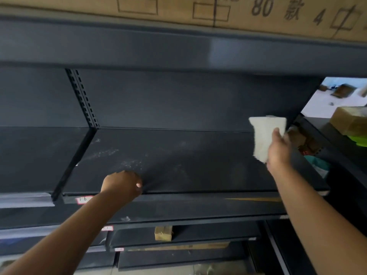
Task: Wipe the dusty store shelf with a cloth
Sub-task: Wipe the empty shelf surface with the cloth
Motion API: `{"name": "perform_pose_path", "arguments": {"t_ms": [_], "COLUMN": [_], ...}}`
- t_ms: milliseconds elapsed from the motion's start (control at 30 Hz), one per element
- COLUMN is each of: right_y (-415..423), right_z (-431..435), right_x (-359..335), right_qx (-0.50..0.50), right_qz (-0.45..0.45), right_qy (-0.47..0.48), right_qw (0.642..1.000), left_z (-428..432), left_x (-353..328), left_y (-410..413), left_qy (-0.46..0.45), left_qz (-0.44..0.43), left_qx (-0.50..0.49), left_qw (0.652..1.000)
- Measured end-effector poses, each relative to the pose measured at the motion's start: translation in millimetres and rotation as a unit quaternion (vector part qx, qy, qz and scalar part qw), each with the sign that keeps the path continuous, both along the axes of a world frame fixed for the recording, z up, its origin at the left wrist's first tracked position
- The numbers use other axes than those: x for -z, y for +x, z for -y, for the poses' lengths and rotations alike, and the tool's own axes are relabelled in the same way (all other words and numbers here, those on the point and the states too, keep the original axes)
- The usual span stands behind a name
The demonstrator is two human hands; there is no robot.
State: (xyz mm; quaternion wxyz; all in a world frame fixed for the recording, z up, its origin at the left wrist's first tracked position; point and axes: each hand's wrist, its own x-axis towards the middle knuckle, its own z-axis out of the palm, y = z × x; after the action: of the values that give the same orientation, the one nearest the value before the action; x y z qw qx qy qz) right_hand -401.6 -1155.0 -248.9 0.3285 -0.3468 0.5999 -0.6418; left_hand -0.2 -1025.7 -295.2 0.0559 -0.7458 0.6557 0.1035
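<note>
The right hand (279,149) grips a white cloth (265,136) at the shelf's (188,161) back right corner, seemingly just above the surface. The left hand (122,184) rests curled on the front edge, bracing, holding nothing. Pale dust streaks (119,157) lie left of centre; wiping looks barely begun, so next press down and sweep leftward

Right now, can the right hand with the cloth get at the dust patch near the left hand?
Probably yes. The right hand holds the cloth at the shelf's far right; nothing stands between it and the dust patch. The left hand sits just beside it, though.
</note>
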Motion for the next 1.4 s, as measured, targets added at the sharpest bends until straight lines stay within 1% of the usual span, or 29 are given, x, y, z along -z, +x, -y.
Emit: {"name": "perform_pose_path", "arguments": {"t_ms": [33, 67, 100, 133, 233, 267, 333, 367, 433, 500, 533, 567, 600, 667, 700, 733, 767, 833, 900, 967, 1000, 1033, 1067, 1100, 1133, 1200, 1267, 1300, 1400], "right_y": [-14, -25, -31, -32, -4, 14, 64, 95, 161, 222, 248, 270, 287, 304, 305, 299, 288, 254, 211, 164, 140, 117, 94, 73, 55, 35, 32, 36, 78], "right_z": [3, 6, 8, 11, 22, 27, 37, 40, 42, 39, 37, 34, 31, 27, 27, 26, 27, 29, 31, 28, 22, 14, 4, -7, -19, -41, -54, -59, -67], "right_x": [9, 20, 32, 45, 76, 85, 101, 104, 105, 101, 97, 93, 88, 77, 72, 67, 62, 50, 38, 26, 23, 22, 24, 31, 39, 59, 82, 91, 105], "right_qx": [0.019, 0.03, 0.031, 0.024, -0.036, -0.063, -0.111, -0.137, -0.187, -0.239, -0.271, -0.303, -0.327, -0.327, -0.31, -0.29, -0.273, -0.253, -0.223, -0.17, -0.139, -0.113, -0.096, -0.086, -0.087, -0.099, -0.097, -0.097, -0.105], "right_qz": [-0.109, -0.21, -0.293, -0.351, -0.449, -0.491, -0.575, -0.594, -0.596, -0.545, -0.496, -0.424, -0.33, -0.09, 0.031, 0.128, 0.195, 0.274, 0.274, 0.191, 0.11, 0.002, -0.115, -0.21, -0.277, -0.334, -0.348, -0.361, -0.452], "right_qy": [0.013, 0.037, 0.068, 0.103, 0.194, 0.193, 0.14, 0.114, 0.082, 0.07, 0.075, 0.091, 0.113, 0.142, 0.143, 0.142, 0.141, 0.126, 0.091, 0.038, 0.008, -0.018, -0.031, -0.033, -0.024, 0.032, 0.099, 0.11, 0.077], "right_qw": [0.994, 0.977, 0.953, 0.93, 0.872, 0.847, 0.798, 0.784, 0.777, 0.801, 0.821, 0.848, 0.879, 0.93, 0.939, 0.938, 0.931, 0.919, 0.931, 0.966, 0.984, 0.993, 0.988, 0.973, 0.957, 0.937, 0.927, 0.921, 0.883], "left_z": [0, 0, -1, -2, -4, -4, -5, -5, -4, -3, -3, -3, -2, -3, -3, -4, -5, -7, -8, -7, -7, -7, -8, -9, -10, -13, -15, -17, -22], "left_x": [2, 3, 4, 5, 12, 15, 21, 24, 28, 31, 32, 32, 33, 34, 34, 34, 34, 33, 30, 27, 27, 27, 28, 29, 30, 31, 34, 35, 39], "left_y": [0, 1, 2, 3, 8, 9, 12, 14, 18, 20, 20, 20, 20, 21, 21, 21, 21, 19, 18, 18, 19, 19, 20, 20, 20, 20, 19, 20, 29], "left_qy": [-0.005, -0.008, -0.011, -0.014, -0.027, -0.03, -0.04, -0.045, -0.055, -0.062, -0.065, -0.068, -0.071, -0.076, -0.078, -0.08, -0.082, -0.079, -0.069, -0.059, -0.057, -0.057, -0.059, -0.063, -0.07, -0.082, -0.085, -0.084, -0.06], "left_qz": [0.003, 0.003, 0.001, -0.003, -0.015, -0.018, -0.029, -0.035, -0.044, -0.048, -0.049, -0.05, -0.051, -0.055, -0.057, -0.059, -0.061, -0.064, -0.072, -0.084, -0.087, -0.085, -0.083, -0.082, -0.083, -0.089, -0.088, -0.086, -0.08], "left_qx": [0.004, 0.006, 0.007, 0.007, 0.014, 0.017, 0.014, 0.011, 0.005, 0.002, 0.0, 0.001, 0.002, 0.007, 0.009, 0.009, 0.009, 0.009, 0.001, -0.012, -0.013, -0.012, -0.01, -0.009, -0.009, -0.007, 0.008, 0.018, 0.05], "left_qw": [1.0, 1.0, 1.0, 1.0, 0.999, 0.999, 0.999, 0.998, 0.997, 0.997, 0.997, 0.996, 0.996, 0.996, 0.995, 0.995, 0.995, 0.995, 0.995, 0.995, 0.995, 0.995, 0.995, 0.995, 0.994, 0.993, 0.992, 0.993, 0.994]}}
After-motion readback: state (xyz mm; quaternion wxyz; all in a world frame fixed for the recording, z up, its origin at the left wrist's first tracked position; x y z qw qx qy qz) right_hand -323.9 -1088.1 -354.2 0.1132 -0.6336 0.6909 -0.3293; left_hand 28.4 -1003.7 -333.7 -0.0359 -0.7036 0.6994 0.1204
